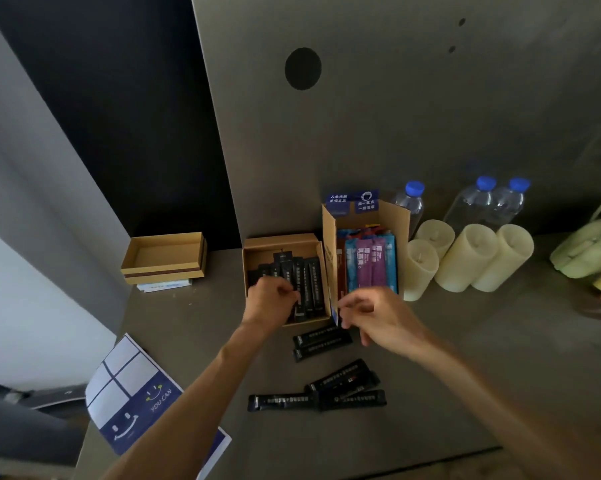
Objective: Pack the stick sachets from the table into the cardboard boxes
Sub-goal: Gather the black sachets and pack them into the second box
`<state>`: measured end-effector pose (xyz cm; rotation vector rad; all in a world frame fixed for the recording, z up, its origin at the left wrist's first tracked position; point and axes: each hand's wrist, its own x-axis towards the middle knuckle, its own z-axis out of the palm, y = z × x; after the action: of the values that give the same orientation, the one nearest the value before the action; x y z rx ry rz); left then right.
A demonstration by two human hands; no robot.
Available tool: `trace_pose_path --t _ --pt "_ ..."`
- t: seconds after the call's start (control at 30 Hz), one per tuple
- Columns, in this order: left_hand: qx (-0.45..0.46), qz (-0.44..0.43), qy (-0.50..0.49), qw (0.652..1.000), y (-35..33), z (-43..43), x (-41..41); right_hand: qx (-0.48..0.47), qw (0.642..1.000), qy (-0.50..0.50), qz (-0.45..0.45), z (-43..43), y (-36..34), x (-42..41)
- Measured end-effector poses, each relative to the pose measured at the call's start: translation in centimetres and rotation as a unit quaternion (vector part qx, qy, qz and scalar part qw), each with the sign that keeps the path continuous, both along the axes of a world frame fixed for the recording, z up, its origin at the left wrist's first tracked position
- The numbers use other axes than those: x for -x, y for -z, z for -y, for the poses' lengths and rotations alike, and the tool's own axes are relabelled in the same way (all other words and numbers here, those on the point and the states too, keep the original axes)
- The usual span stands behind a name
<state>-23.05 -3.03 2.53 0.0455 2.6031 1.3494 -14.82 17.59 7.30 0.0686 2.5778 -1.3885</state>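
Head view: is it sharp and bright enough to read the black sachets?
Head view: dim overall, wide-angle bending at the edges; the right hand is motion-smeared; print on the loose black sachets is too soft to read; the left hand over the open box is slightly blurred.

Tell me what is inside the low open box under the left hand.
The low box holds black stick sachets standing side by side along its right part. The left hand covers the front-left area, so what lies there cannot be seen.
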Motion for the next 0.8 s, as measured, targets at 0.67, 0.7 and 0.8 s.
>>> trace_pose_path --t 0.67,0.7,0.8 --pt "0.149 -0.095 -0.006 0.984 1.4 -3.1 1.4 -0.026 0.996 -0.026 0.078 -0.8 5.0 -2.7" --pt "0.165 -0.114 0.024 0.979 1.3 -3.0 1.4 -0.036 0.996 -0.027 0.078 -0.9 5.2 -2.7" --pt "0.223 -0.132 0.101 0.961 1.5 -2.7 1.4 -0.090 0.993 -0.032 0.070 -1.3 6.0 -2.8"
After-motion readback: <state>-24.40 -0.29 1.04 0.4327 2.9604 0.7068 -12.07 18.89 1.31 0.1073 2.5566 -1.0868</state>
